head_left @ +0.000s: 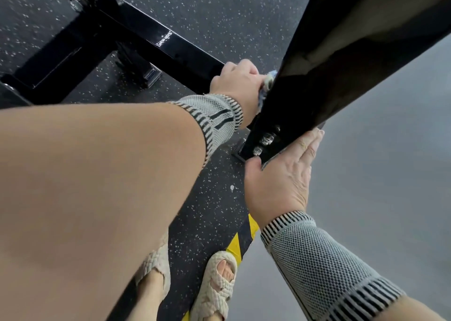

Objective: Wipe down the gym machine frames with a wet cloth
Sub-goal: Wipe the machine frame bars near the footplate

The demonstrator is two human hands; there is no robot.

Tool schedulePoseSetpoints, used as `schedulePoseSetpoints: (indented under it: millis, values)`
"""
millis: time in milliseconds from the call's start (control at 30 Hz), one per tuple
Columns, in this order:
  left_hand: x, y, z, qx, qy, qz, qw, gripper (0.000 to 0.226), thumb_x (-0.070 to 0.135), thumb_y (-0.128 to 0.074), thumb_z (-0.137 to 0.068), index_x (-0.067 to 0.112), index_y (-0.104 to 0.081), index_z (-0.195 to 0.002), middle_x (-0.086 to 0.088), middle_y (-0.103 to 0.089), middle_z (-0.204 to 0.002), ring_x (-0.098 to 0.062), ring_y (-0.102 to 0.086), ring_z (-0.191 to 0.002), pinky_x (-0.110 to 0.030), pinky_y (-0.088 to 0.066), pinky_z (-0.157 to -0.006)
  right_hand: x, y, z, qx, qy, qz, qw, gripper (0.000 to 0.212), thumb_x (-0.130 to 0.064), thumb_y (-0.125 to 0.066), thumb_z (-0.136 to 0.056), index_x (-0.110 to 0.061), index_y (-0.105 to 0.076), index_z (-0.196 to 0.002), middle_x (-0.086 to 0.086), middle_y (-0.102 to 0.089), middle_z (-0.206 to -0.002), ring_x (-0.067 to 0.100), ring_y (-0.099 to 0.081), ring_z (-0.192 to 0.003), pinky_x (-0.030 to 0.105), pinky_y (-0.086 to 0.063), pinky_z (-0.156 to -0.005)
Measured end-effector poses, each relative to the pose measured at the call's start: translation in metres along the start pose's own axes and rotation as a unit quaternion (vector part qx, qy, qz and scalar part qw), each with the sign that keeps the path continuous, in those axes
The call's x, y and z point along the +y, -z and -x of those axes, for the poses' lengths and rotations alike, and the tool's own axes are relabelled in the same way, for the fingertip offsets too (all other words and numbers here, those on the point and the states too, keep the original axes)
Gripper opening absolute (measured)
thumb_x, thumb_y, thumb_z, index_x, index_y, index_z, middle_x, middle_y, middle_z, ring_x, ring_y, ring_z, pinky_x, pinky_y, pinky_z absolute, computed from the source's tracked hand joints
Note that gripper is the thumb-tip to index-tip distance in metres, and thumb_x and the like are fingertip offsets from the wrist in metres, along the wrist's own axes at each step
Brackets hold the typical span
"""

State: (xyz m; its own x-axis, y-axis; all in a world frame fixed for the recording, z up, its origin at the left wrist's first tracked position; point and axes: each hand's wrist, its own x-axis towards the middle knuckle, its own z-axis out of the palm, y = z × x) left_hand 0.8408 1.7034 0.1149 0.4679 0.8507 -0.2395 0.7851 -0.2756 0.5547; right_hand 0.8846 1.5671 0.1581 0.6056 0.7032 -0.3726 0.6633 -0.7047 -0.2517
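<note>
Inspection finds the left hand (238,83) clenched around a bunched cloth (267,83), pressing it against the left face of a glossy black upright frame post (317,76) that rises from the floor toward the upper right. Only a frayed, pale blue-and-cream edge of the cloth shows between the fingers and the steel; the rest is hidden inside the fist. The right hand (283,179) lies released, fingers straight, flat against the near right side of the post just beside the bolts (263,143) at its base. A black floor rail (156,40) runs away to the far left across the speckled rubber floor (219,15). Judged by appearance, the cloth is soft, light and limp, best kept balled in the palm so that no loose end drags; if wet, it should slide easily on the lacquered surface. The frame looks heavy, rigid and fixed, needing no support, though the bolt heads may snag the frayed fabric. No container, bucket or water supply is in view. Sandalled feet (214,286) stand near a yellow-and-black hazard strip (244,237).
</note>
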Motion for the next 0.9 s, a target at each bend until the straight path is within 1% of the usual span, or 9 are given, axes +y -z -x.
schedulePoseSetpoints:
  millis: [100, 200, 267, 333, 400, 500, 600, 767, 900]
  values:
    - [-0.007, 0.000, 0.014, 0.015, 0.032, 0.043, 0.998, 0.011, 0.020, -0.054, -0.090, 0.026, -0.051, -0.099, 0.009, -0.040, -0.112, -0.015, -0.038, -0.105, -0.027, -0.038, -0.091, 0.000, 0.006, 0.001, -0.016, 0.010, 0.016, 1.000, 0.094, -0.029, -0.049, -0.088, -0.006, 0.020, -0.147, 0.006, 0.020, -0.158, 0.020, -0.001, -0.147, 0.037, -0.009, -0.120]
    - [-0.013, 0.006, 0.050, -0.042, -0.004, -0.006, 0.999, 0.025, 0.020, -0.062, -0.086, 0.026, -0.059, -0.110, 0.008, -0.043, -0.116, -0.019, -0.040, -0.110, -0.032, -0.041, -0.097, -0.001, 0.017, 0.006, -0.026, 0.003, 0.025, 0.999, 0.089, -0.029, -0.047, -0.089, -0.008, 0.016, -0.149, 0.004, 0.016, -0.159, 0.024, -0.016, -0.144, 0.043, -0.019, -0.116]
    - [-0.016, 0.007, 0.085, -0.079, -0.007, -0.025, 0.997, 0.035, 0.020, -0.067, -0.083, 0.031, -0.061, -0.117, 0.009, -0.042, -0.115, -0.017, -0.039, -0.110, -0.036, -0.040, -0.101, -0.004, 0.025, 0.015, -0.039, 0.011, 0.030, 0.999, 0.084, -0.028, -0.044, -0.092, -0.010, 0.013, -0.150, 0.002, 0.015, -0.159, 0.023, -0.017, -0.144, 0.044, -0.020, -0.115]
    - [-0.012, 0.013, 0.115, -0.063, 0.036, 0.046, 0.996, 0.040, 0.018, -0.070, -0.081, 0.032, -0.062, -0.118, 0.012, -0.039, -0.105, -0.016, -0.041, -0.108, -0.035, -0.042, -0.099, -0.005, 0.034, 0.028, -0.056, 0.021, 0.030, 0.998, 0.080, -0.027, -0.043, -0.093, -0.012, 0.012, -0.151, -0.001, 0.017, -0.159, 0.018, -0.011, -0.146, 0.045, -0.019, -0.116]
    - [-0.003, 0.024, 0.139, -0.017, 0.067, 0.099, 0.993, 0.040, 0.014, -0.069, -0.082, 0.028, -0.063, -0.119, 0.009, -0.040, -0.107, -0.018, -0.044, -0.108, -0.036, -0.044, -0.097, -0.005, 0.043, 0.045, -0.076, 0.042, 0.029, 0.996, 0.079, -0.025, -0.042, -0.093, -0.015, 0.010, -0.151, -0.004, 0.017, -0.159, 0.015, -0.007, -0.146, 0.046, -0.018, -0.117]
    - [0.012, 0.050, 0.175, 0.005, 0.080, 0.102, 0.992, 0.041, 0.013, -0.067, -0.083, 0.025, -0.063, -0.122, 0.003, -0.047, -0.117, -0.018, -0.047, -0.107, -0.038, -0.046, -0.095, -0.004, 0.057, 0.076, -0.106, 0.101, 0.005, 0.989, 0.074, -0.020, -0.044, -0.094, -0.019, 0.001, -0.153, -0.004, 0.005, -0.160, 0.014, -0.010, -0.146, 0.041, -0.019, -0.118]
    - [0.031, 0.070, 0.211, -0.014, 0.084, 0.101, 0.991, 0.043, 0.012, -0.066, -0.081, 0.024, -0.063, -0.122, 0.002, -0.050, -0.117, -0.018, -0.052, -0.103, -0.038, -0.046, -0.095, -0.003, 0.071, 0.109, -0.133, 0.154, -0.024, 0.979, 0.067, -0.017, -0.045, -0.093, -0.020, -0.014, -0.152, -0.002, -0.016, -0.158, 0.016, -0.026, -0.141, 0.032, -0.026, -0.112]
    - [0.060, 0.090, 0.273, 0.011, 0.140, 0.141, 0.980, 0.042, 0.001, -0.056, -0.084, 0.023, -0.064, -0.118, -0.002, -0.061, -0.110, -0.020, -0.058, -0.101, -0.036, -0.049, -0.092, 0.011, 0.100, 0.158, -0.153, 0.167, -0.049, 0.973, 0.056, -0.015, -0.044, -0.095, -0.028, -0.028, -0.147, -0.003, -0.040, -0.144, 0.015, -0.047, -0.122, 0.021, -0.034, -0.087]
    - [0.079, 0.107, 0.318, 0.017, 0.168, 0.149, 0.974, 0.034, 0.001, -0.054, -0.086, 0.023, -0.064, -0.110, 0.005, -0.065, -0.094, -0.014, -0.060, -0.089, -0.024, -0.047, -0.078, 0.019, 0.129, 0.199, -0.128, 0.170, -0.061, 0.975, 0.046, -0.019, -0.046, -0.096, -0.026, -0.039, -0.141, 0.000, -0.050, -0.136, 0.019, -0.052, -0.115, 0.022, -0.036, -0.081]
